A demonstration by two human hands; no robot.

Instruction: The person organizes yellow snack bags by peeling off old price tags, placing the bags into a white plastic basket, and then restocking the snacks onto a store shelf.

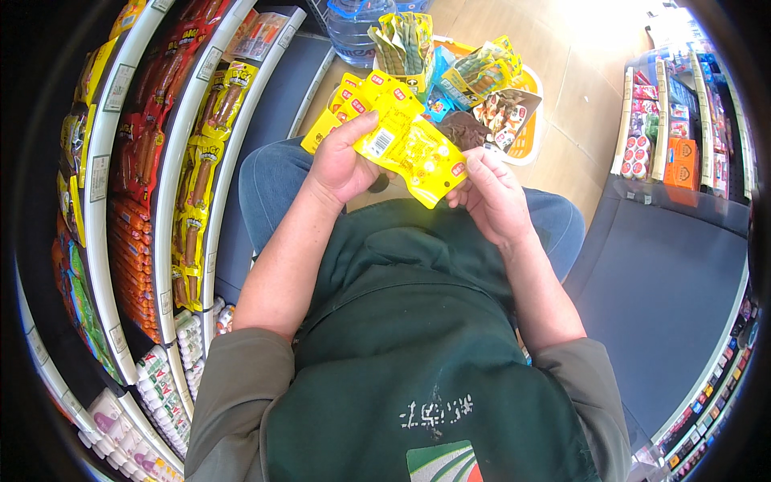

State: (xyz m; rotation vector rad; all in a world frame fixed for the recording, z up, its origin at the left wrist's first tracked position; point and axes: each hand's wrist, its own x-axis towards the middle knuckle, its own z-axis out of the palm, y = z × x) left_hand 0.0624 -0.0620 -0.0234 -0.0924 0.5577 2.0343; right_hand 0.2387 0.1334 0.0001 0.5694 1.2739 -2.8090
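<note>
A yellow plastic snack packet (415, 147), with a barcode and small print facing up, is stretched between both hands above the lap. My left hand (349, 156) grips its left end, thumb on top. At its lower right corner, my right hand (491, 187) pinches the edge between thumb and fingers. Just beyond the left hand, a yellow display box (319, 129) holds several matching yellow packets (352, 96). Farther off, an orange and white plastic basket (533, 129) carries a box of green-toned packets (482, 72) and a box of brown and white packets (503, 117).
Shelves of packaged sausages (208, 150) curve along the left. A large water bottle (352, 33) stands on the tiled floor (566, 90) beside another box of packets (406, 48). On the right are a dark shelf surface (662, 271) and an orange box (680, 162).
</note>
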